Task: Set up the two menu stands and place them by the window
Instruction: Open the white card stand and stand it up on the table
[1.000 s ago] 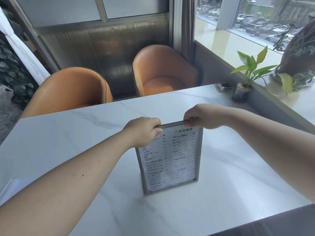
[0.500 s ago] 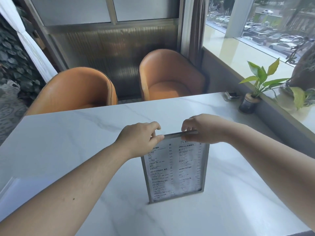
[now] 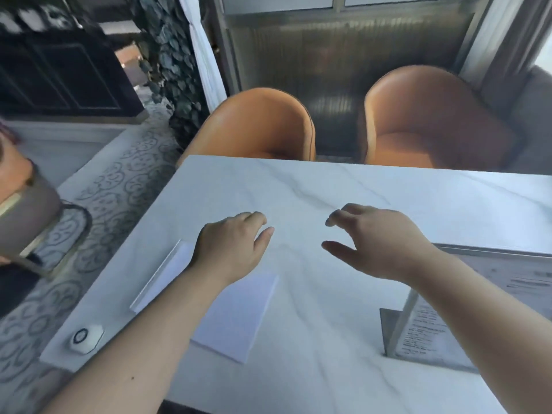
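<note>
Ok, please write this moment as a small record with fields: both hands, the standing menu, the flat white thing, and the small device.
left hand: open, holds nothing, above the flat white panel
right hand: open, fingers spread, holds nothing
menu stand: upright on the table, at the right
flat white panel: lies flat, partly under the left forearm
small white device: near the table's left corner

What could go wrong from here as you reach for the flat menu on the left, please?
The right forearm passes directly in front of the standing menu stand, so drawing that arm back might knock it over. The flat menu lies partly under the left forearm near the table edge, beside a small white button; sliding it could push either off.
</note>
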